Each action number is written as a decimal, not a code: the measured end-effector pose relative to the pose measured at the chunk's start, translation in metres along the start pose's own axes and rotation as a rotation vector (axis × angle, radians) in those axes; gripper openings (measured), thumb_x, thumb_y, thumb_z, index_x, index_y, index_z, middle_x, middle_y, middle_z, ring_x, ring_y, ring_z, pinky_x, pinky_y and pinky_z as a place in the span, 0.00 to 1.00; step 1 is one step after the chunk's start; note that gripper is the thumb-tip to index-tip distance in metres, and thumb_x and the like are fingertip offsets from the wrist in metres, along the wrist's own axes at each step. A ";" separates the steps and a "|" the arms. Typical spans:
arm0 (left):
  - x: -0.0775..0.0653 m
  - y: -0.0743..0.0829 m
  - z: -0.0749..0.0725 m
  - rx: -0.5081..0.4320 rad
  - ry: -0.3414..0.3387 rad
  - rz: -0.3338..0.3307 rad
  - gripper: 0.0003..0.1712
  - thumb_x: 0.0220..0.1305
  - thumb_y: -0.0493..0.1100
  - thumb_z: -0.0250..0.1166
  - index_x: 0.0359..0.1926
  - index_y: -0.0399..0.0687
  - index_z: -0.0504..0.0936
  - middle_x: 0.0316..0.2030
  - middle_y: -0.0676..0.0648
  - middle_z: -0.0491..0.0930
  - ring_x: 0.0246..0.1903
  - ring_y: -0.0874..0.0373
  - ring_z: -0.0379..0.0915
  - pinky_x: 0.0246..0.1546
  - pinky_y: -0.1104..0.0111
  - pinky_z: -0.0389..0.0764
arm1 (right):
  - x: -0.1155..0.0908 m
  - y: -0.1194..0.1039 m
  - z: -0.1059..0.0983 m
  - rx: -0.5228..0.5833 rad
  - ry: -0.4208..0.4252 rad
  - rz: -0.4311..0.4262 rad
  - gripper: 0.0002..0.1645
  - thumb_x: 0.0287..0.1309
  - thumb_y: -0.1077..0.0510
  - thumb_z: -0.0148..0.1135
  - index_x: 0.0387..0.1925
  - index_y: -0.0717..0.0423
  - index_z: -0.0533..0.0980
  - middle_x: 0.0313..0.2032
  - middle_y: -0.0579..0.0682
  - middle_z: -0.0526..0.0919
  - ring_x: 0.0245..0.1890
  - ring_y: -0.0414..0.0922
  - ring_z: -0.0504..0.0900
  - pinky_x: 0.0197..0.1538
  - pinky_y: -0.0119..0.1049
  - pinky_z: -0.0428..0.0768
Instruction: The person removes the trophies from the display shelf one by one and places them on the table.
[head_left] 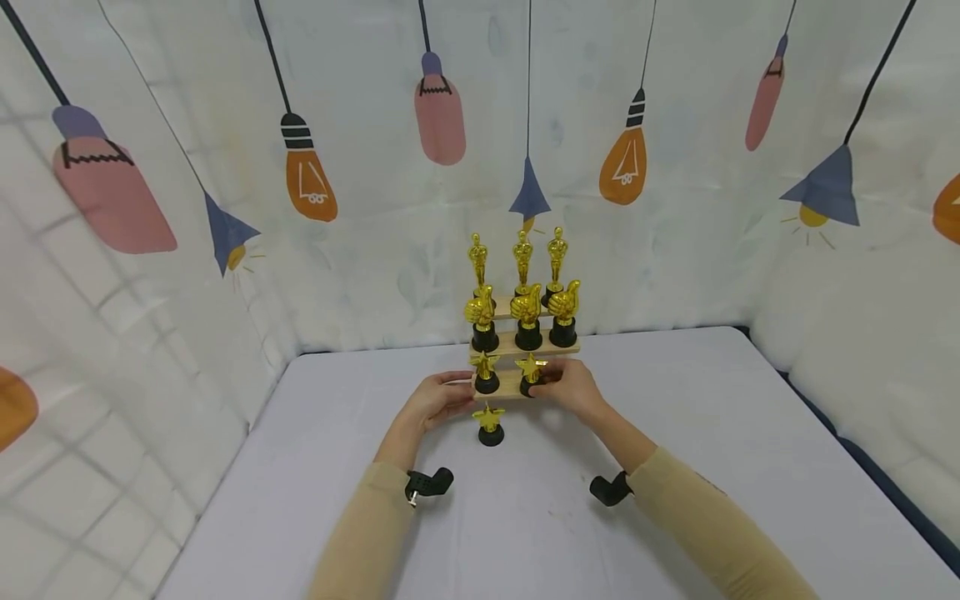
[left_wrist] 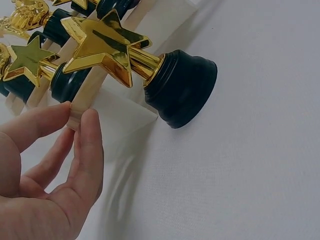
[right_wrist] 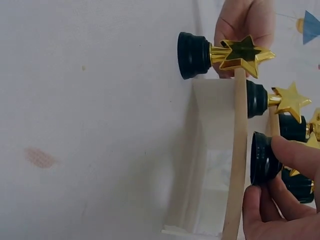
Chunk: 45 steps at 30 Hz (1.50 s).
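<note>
Right hand [head_left: 573,388] pinched a star trophy [head_left: 532,367] by its black base [right_wrist: 261,160], at the right of the near wooden shelf [head_left: 510,385]; left hand [head_left: 435,402] pinched that shelf's left end. Trophy was judged light, rigid, slick; base, the surest hold.

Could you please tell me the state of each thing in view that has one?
Left grip: holding the bottom shelf at its left end
Right grip: holding the right star
Right star: held; contact with the shelf unclear
Left star: upright on the bottom shelf
Front star: upright on the table
Thumbs: three, upright, middle shelf
Figures: three, upright, top shelf
</note>
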<state>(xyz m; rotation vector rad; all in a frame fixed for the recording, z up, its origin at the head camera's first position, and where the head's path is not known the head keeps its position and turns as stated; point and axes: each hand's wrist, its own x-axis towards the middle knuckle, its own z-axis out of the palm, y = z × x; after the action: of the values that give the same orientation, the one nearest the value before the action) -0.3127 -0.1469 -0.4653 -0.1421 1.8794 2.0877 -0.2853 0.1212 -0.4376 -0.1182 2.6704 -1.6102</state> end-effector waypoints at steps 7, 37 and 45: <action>0.003 0.000 -0.002 -0.006 -0.006 -0.006 0.28 0.67 0.28 0.66 0.67 0.31 0.73 0.49 0.37 0.84 0.43 0.51 0.83 0.47 0.62 0.86 | -0.005 -0.002 -0.002 0.014 -0.026 -0.015 0.27 0.53 0.61 0.79 0.52 0.69 0.81 0.45 0.57 0.85 0.47 0.52 0.83 0.49 0.44 0.83; 0.004 -0.001 -0.002 -0.018 -0.016 -0.013 0.28 0.66 0.27 0.66 0.66 0.31 0.73 0.49 0.36 0.83 0.40 0.53 0.84 0.45 0.63 0.87 | -0.033 0.012 0.006 0.103 -0.119 -0.029 0.22 0.49 0.66 0.80 0.46 0.68 0.83 0.40 0.52 0.86 0.40 0.46 0.82 0.44 0.37 0.83; 0.004 -0.001 -0.001 -0.014 -0.012 0.000 0.28 0.67 0.27 0.65 0.67 0.31 0.73 0.52 0.35 0.82 0.40 0.53 0.84 0.45 0.63 0.87 | -0.034 0.017 0.014 0.122 -0.149 -0.027 0.21 0.50 0.67 0.79 0.46 0.69 0.83 0.39 0.53 0.86 0.40 0.46 0.82 0.42 0.37 0.83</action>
<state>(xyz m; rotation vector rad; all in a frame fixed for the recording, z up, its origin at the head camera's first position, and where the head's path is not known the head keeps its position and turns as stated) -0.3167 -0.1474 -0.4675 -0.1328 1.8590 2.0972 -0.2517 0.1194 -0.4602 -0.2623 2.4650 -1.6937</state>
